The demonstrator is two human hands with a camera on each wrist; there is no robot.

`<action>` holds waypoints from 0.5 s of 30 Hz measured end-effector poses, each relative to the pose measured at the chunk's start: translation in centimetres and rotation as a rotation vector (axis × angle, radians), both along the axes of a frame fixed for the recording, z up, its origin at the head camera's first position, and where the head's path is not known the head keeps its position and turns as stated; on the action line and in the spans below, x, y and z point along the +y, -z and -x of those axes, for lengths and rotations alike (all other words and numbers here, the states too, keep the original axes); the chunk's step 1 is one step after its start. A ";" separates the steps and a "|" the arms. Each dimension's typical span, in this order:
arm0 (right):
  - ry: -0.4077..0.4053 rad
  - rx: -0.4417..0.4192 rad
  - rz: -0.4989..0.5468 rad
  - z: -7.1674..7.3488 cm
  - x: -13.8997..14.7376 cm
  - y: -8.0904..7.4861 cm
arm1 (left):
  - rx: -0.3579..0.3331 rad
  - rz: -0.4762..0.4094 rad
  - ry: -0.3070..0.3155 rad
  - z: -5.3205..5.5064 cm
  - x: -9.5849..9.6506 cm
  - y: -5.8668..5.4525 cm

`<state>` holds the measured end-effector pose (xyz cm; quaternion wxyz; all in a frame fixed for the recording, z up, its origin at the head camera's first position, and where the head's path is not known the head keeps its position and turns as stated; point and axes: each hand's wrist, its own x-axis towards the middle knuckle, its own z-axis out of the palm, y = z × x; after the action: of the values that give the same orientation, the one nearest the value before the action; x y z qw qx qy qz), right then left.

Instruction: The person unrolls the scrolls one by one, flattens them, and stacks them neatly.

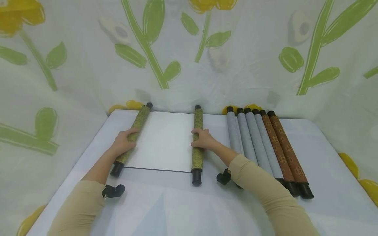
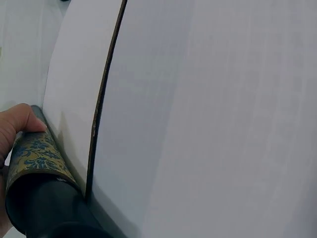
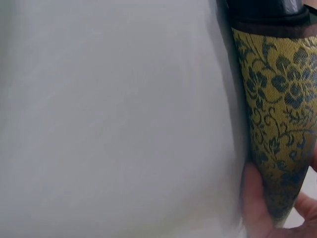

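A hanging scroll lies partly unrolled on the table, its white paper (image 1: 165, 144) spread between two rolled ends. My left hand (image 1: 122, 143) grips the left roll (image 1: 141, 118), which slants away with its near end further left. Around the right roll (image 1: 198, 117) my right hand (image 1: 203, 139) curls its thumb and fingers. Both rolls are covered in yellow-green cloth with dark blue flowers, seen close in the right wrist view on the roll (image 3: 280, 99). Black knobs cap their ends. In the left wrist view a thin dark strip (image 2: 101, 94) edges the paper.
Right of the scroll lie several rolled scrolls side by side, grey ones (image 1: 251, 137) and brown patterned ones (image 1: 287, 150), all black-ended. My right forearm passes over the grey ones. A flower-printed curtain (image 1: 236, 75) hangs behind the white table (image 1: 165, 209).
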<state>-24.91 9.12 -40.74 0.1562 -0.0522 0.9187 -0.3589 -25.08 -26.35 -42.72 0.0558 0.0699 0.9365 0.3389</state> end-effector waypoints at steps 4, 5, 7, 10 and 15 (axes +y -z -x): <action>-0.010 0.036 -0.022 0.0 -1.5 0.0 | 0.011 -0.001 -0.006 0.0 -1.2 0.1; -0.010 0.044 -0.032 0.0 -1.7 0.0 | 0.010 -0.005 -0.009 0.1 -1.4 0.1; -0.002 0.047 -0.059 -0.1 -2.1 0.1 | 0.001 -0.012 -0.017 0.0 -1.6 0.3; 0.022 0.044 -0.097 -0.3 -2.1 0.3 | -0.024 -0.019 -0.035 -0.1 -1.6 0.4; 0.040 0.046 -0.110 -0.4 -1.5 -0.2 | -0.034 -0.021 -0.071 -0.5 -1.6 0.3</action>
<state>-24.55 7.60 -40.54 0.1304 -0.0336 0.9413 -0.3094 -24.57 -27.97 -43.04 0.0590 0.0316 0.9337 0.3517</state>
